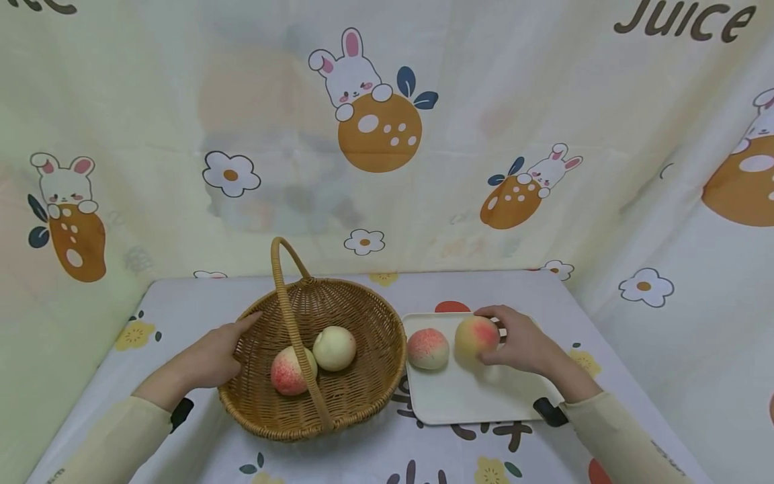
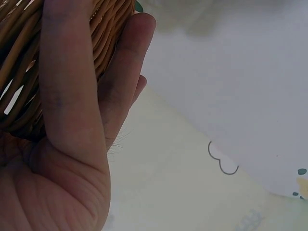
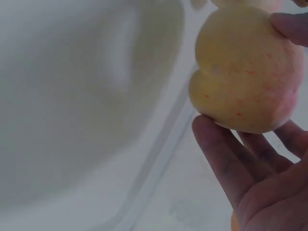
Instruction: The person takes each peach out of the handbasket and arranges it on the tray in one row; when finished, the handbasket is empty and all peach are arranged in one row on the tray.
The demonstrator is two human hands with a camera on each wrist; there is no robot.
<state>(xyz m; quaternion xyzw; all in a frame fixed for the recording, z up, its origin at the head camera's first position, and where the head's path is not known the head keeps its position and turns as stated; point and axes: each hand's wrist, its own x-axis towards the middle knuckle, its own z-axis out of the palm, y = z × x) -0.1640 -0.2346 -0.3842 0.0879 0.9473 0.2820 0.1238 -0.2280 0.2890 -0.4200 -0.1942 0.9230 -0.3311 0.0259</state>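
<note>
The peach [image 1: 474, 338] lay just left of the right hand [image 1: 521, 341], over the far half of the tray [image 1: 471, 407]. The fingers [image 3: 224, 161] and thumb held it from opposite sides, parted by its own width; nearly round, it showed no clear long axis. Whether it touched the tray was hard to tell.

The basket [image 1: 383, 376] stood further left on the table [image 1: 363, 464], its right rim just beside the tray. Between it and the held fruit sat the second peach [image 1: 428, 349], so a leftward path would likely have called for height. The handle [image 1: 287, 306] arched from far rim to near rim, the pale peach [image 1: 335, 349] right of it, the red peach [image 1: 284, 374] partly behind it.

The left hand [image 1: 211, 356] was nearer the basket, touching its left side, fingers mostly straight, without fruit.
</note>
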